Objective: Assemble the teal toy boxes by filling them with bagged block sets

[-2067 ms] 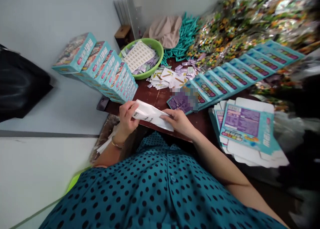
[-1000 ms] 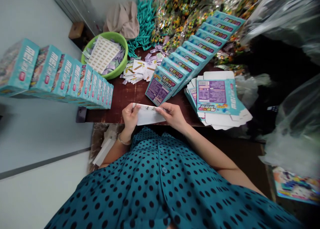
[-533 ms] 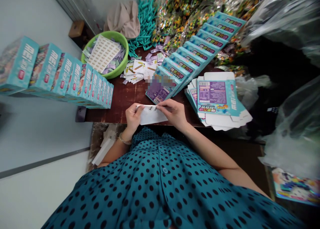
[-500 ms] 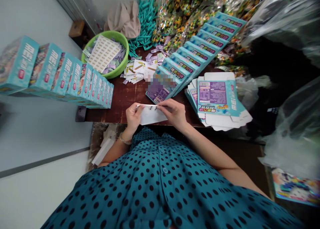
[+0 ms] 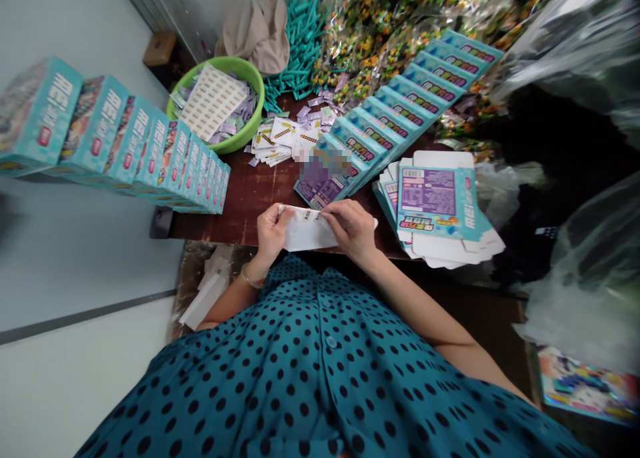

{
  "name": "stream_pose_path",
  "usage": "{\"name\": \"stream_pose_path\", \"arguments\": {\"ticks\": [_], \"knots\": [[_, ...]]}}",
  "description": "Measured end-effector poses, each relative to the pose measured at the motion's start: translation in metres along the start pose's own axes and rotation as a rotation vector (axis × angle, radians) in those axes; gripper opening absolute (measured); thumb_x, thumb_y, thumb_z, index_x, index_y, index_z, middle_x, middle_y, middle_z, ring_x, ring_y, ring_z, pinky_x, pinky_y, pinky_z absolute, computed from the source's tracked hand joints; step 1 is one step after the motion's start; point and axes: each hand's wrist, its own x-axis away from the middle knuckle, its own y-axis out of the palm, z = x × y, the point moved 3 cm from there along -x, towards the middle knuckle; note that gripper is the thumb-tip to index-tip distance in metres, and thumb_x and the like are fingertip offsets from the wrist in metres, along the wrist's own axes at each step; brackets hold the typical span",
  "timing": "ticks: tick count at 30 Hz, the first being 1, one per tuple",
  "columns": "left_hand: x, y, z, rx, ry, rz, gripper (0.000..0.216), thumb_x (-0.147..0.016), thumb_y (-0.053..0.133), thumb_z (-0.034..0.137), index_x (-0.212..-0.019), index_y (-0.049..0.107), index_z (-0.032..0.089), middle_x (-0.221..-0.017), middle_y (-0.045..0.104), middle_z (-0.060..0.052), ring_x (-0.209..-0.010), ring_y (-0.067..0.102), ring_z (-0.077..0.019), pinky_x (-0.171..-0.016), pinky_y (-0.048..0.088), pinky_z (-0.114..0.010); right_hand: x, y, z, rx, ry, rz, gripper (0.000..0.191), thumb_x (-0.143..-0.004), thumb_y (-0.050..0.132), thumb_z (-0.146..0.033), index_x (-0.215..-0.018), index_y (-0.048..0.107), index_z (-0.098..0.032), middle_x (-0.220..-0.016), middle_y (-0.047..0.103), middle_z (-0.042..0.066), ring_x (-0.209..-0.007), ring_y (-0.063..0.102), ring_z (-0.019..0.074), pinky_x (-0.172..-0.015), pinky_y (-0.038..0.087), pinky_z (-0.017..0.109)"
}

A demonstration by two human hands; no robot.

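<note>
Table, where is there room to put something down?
Bare wood on the table lies between the standing boxes, the card pile and the hands. Beyond that it is crowded: bowl, box row, flat cartons.

white folded carton (image 5: 306,231), held at table edge

Dark brown wooden worktop (image 5: 250,198) stands against the pale grey wall (image 5: 75,258); a small wooden block (image 5: 160,48) sits behind the worktop.
</note>
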Motion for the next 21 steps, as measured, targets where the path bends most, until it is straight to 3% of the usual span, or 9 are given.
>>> {"name": "stream_pose_path", "arguments": {"ticks": [4,7,9,12,14,16,18,21], "knots": [[-0.003,-0.001,-0.006,0.021,-0.043,-0.026,0.047,-0.085,0.072,0.062,-0.077,0.07,0.016,-0.066,0.064,0.0,-0.056,0.051,-0.0099,-0.053,0.04,-0.021,0.007,-0.002,0.0,0.167,-0.253,-0.013,0.013,-0.096,0.065,-0.026,-0.102,0.075,-0.032,-0.098,0.078,0.002,-0.09,0.068,0.0204,-0.089,0.051,0.042],[-0.007,-0.005,-0.012,0.05,-0.093,-0.024,0.048,-0.082,0.075,0.064,-0.079,0.071,0.016,-0.068,0.065,0.0,-0.055,0.051,-0.0097,-0.053,0.039,-0.021,0.013,-0.004,-0.011,0.125,-0.328,-0.072,0.013,-0.094,0.068,-0.027,-0.098,0.076,-0.036,-0.107,0.078,0.0,-0.096,0.068,0.0223,-0.093,0.051,0.046],[-0.009,-0.009,-0.012,0.055,-0.106,-0.018,0.049,-0.08,0.076,0.065,-0.079,0.07,0.016,-0.068,0.064,0.0,-0.055,0.05,-0.0097,-0.053,0.039,-0.022,0.011,-0.006,-0.019,0.027,-0.267,-0.131,0.009,-0.094,0.068,-0.032,-0.096,0.076,-0.035,-0.115,0.077,0.002,-0.105,0.068,0.0256,-0.097,0.051,0.05],[-0.009,-0.013,-0.008,0.0,-0.058,-0.021,0.051,-0.08,0.075,0.066,-0.073,0.067,0.017,-0.063,0.059,0.002,-0.055,0.047,-0.0093,-0.052,0.036,-0.022,-0.001,-0.006,-0.017,-0.136,0.007,-0.149,0.022,-0.096,0.064,-0.039,-0.114,0.073,-0.031,-0.129,0.071,0.007,-0.115,0.066,0.0276,-0.101,0.052,0.05],[-0.007,-0.015,-0.003,-0.048,-0.008,-0.027,0.051,-0.081,0.074,0.066,-0.07,0.065,0.017,-0.061,0.057,0.003,-0.055,0.045,-0.0091,-0.052,0.034,-0.022,-0.008,-0.001,-0.007,-0.23,0.19,-0.188,0.031,-0.096,0.065,-0.043,-0.121,0.071,-0.026,-0.122,0.074,0.009,-0.105,0.069,0.0247,-0.094,0.056,0.043],[-0.006,-0.016,0.0,-0.068,0.023,-0.032,0.052,-0.082,0.073,0.066,-0.07,0.065,0.017,-0.061,0.057,0.003,-0.056,0.044,-0.0092,-0.052,0.034,-0.022,-0.011,0.008,0.004,-0.3,0.286,-0.249,0.029,-0.094,0.067,-0.046,-0.111,0.074,-0.023,-0.104,0.078,0.006,-0.089,0.071,0.0213,-0.083,0.058,0.036],[-0.004,-0.016,0.001,-0.057,0.026,-0.04,0.051,-0.082,0.072,0.066,-0.07,0.066,0.017,-0.06,0.057,0.003,-0.055,0.043,-0.009,-0.052,0.033,-0.022,-0.01,0.013,0.009,-0.283,0.265,-0.257,0.023,-0.094,0.067,-0.044,-0.099,0.077,-0.023,-0.094,0.078,0.005,-0.084,0.071,0.0205,-0.08,0.057,0.035],[-0.005,-0.016,-0.003,-0.029,-0.006,-0.051,0.051,-0.083,0.073,0.065,-0.071,0.066,0.016,-0.062,0.057,0.003,-0.054,0.043,-0.0089,-0.052,0.033,-0.022,-0.006,0.012,0.002,-0.095,0.083,-0.186,0.016,-0.096,0.065,-0.035,-0.095,0.078,-0.027,-0.097,0.078,0.006,-0.088,0.071,0.0223,-0.086,0.055,0.04]]}}
